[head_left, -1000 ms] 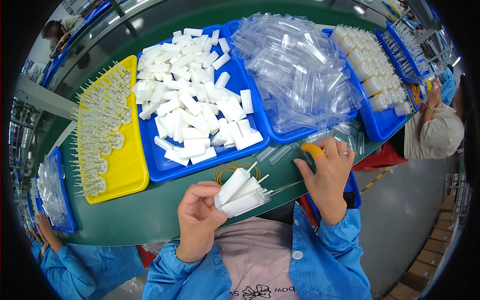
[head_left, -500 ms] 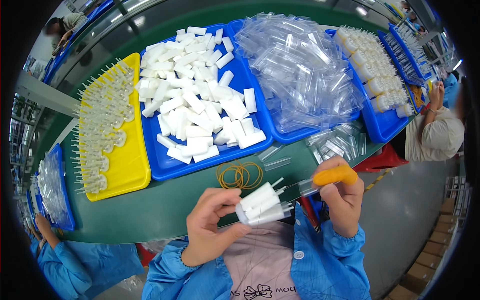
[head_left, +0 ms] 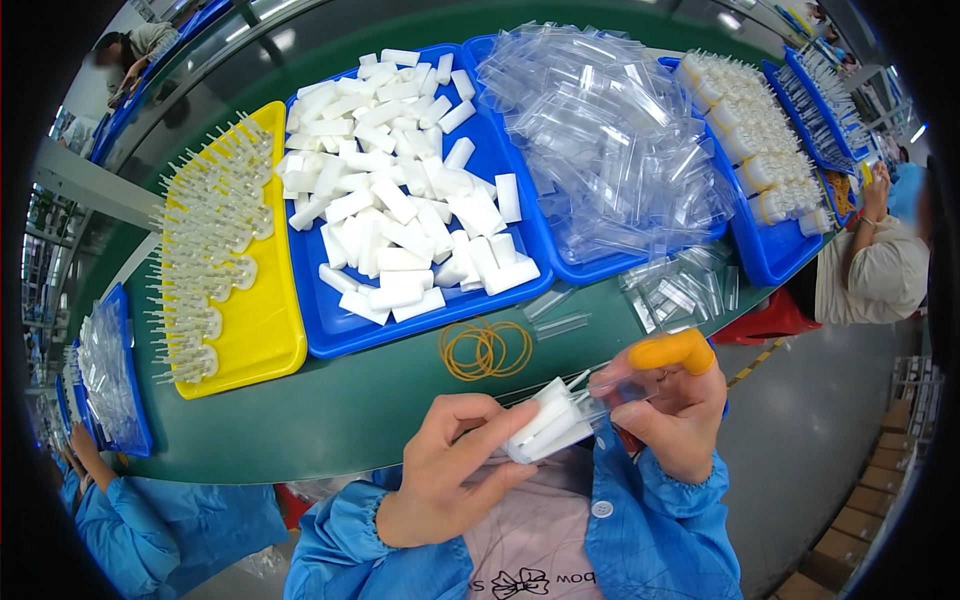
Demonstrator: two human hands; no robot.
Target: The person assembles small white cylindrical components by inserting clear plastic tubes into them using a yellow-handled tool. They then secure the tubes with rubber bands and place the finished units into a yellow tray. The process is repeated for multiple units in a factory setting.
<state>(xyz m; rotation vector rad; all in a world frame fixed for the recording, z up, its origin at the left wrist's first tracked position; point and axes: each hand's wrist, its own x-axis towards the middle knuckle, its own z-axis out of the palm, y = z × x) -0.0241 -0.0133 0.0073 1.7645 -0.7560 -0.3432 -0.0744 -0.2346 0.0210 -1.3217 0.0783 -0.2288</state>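
Note:
My left hand point(head_left: 452, 468) grips a small cluster of white foam cylinders point(head_left: 548, 422) on a base with thin prongs pointing to the right. Between the fingers of my right hand point(head_left: 672, 400) is a clear plastic sleeve point(head_left: 622, 388); its left end meets the prong side of the cluster. An orange finger cot covers one right finger. Whether the sleeve is around a prong or just beside it, I cannot tell. Behind my hands, several yellowish rubber bands point(head_left: 484, 350) lie on the green table point(head_left: 350, 410).
A yellow tray point(head_left: 262, 335) holds pronged white pieces. One blue tray point(head_left: 335, 335) carries white foam cylinders, another point(head_left: 585, 268) a heap of clear sleeves, a third point(head_left: 765, 262) assembled clusters. Loose clear sleeves point(head_left: 675, 292) lie on the table. Co-workers sit at both sides.
My hands have come together: the clear sleeve has moved left against the prongs. My left hand has shifted right, its fingers wrapping further over the cluster.

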